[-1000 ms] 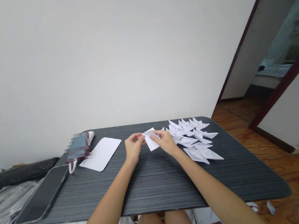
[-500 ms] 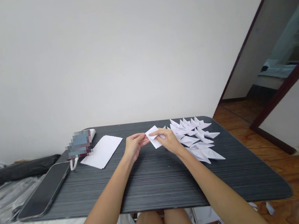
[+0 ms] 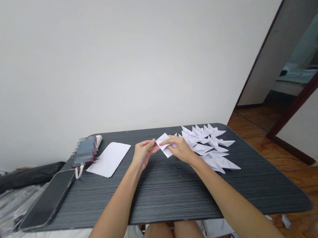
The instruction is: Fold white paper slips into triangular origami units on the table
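Note:
A small folded white paper [image 3: 163, 140] is held above the dark table, tilted so that a corner points down. My right hand [image 3: 179, 148] grips its right side, with thumb and fingers closed on it. My left hand [image 3: 144, 152] pinches the paper's left corner between thumb and fingertips. Just to the right of my right hand, several folded white paper boats [image 3: 212, 146] sit in a cluster. A stack of flat white paper sheets [image 3: 110, 159] lies on the table to the left of my left hand.
At the table's [image 3: 166, 199] left edge lies a black smartphone [image 3: 49, 200]. Behind it is another device [image 3: 85, 151], blurred out, with a white cable [image 3: 79, 171]. A white wall [image 3: 136, 57] rises behind the table. Paper scraps [image 3: 286, 221] lie on the wooden floor.
Both hands keep hold of the folded paper, almost in place. The whole view has shifted very slightly; nothing else has visibly moved.

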{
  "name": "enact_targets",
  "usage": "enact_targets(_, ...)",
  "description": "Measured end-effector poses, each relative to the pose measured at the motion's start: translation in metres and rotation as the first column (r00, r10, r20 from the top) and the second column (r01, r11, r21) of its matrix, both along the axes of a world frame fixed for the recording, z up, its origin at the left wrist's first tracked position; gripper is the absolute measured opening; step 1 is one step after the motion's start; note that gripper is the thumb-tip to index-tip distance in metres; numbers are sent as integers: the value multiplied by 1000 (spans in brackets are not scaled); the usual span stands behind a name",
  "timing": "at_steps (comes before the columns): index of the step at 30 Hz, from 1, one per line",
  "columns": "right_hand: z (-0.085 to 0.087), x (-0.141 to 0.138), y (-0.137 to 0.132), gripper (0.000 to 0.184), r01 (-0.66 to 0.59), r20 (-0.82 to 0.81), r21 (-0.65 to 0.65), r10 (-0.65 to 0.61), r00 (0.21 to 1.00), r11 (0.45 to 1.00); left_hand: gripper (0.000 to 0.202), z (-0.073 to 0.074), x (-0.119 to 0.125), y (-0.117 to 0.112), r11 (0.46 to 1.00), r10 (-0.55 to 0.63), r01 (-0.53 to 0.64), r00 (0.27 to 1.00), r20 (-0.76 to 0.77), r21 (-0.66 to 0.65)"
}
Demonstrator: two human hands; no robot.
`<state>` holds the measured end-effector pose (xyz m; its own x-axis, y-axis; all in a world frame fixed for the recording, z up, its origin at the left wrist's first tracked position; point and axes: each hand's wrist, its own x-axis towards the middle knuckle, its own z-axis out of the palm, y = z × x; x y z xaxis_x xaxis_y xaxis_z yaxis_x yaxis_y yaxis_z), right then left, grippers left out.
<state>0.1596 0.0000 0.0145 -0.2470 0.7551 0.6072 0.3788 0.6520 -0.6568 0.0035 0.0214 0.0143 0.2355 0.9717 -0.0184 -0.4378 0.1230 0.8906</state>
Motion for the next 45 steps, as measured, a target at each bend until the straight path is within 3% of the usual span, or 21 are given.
enact_targets(9, 4, 1, -4, 27, -57, 47, -19, 57, 997, 998, 18, -2, 0, 1, 993, 88, -71, 978, -190, 95)
enact_targets(12, 7, 0, -5, 24, -106, -44, -136, 101, 994, 985, 20, -1, -1, 1, 981, 129, -90, 963, -234, 174)
enact_targets(15, 8, -1, -3, 26, -129, -219, -284, 66, 973, 950, 22, 0, -1, 0, 967, 143, -82, 959, -245, 243)
enact_targets(19, 8, -1, -1, 56, -235, -389, -399, 68, 919, 886, 22, 1, 1, -3, 952, 154, -75, 955, -252, 295)
enact_targets(23, 8, 1, -1, 74, -275, -410, -456, 75, 909, 846, 20, 3, 1, -4, 937, 180, -79, 944, -276, 339)
enact_targets(28, 6, 2, 1, 69, -259, -382, -492, 61, 922, 831, 17, 4, 0, -5, 923, 196, -60, 923, -331, 379)
enact_targets(34, 4, -1, 2, 73, -294, -460, -509, 33, 887, 809, 18, 4, 0, -4, 923, 218, -93, 925, -310, 372)
enact_targets(38, 1, -2, 3, 48, -357, -536, -527, 25, 844, 771, 19, 4, 0, -3, 920, 228, -120, 938, -261, 373)
enact_targets(41, 1, 0, 3, 36, -327, -482, -576, 12, 876, 749, 20, 4, 0, -3, 911, 239, -123, 936, -260, 393)
enact_targets(45, 5, 4, 0, 32, -249, -371, -600, 11, 929, 760, 19, 3, -2, -3, 905, 252, -123, 926, -280, 407)
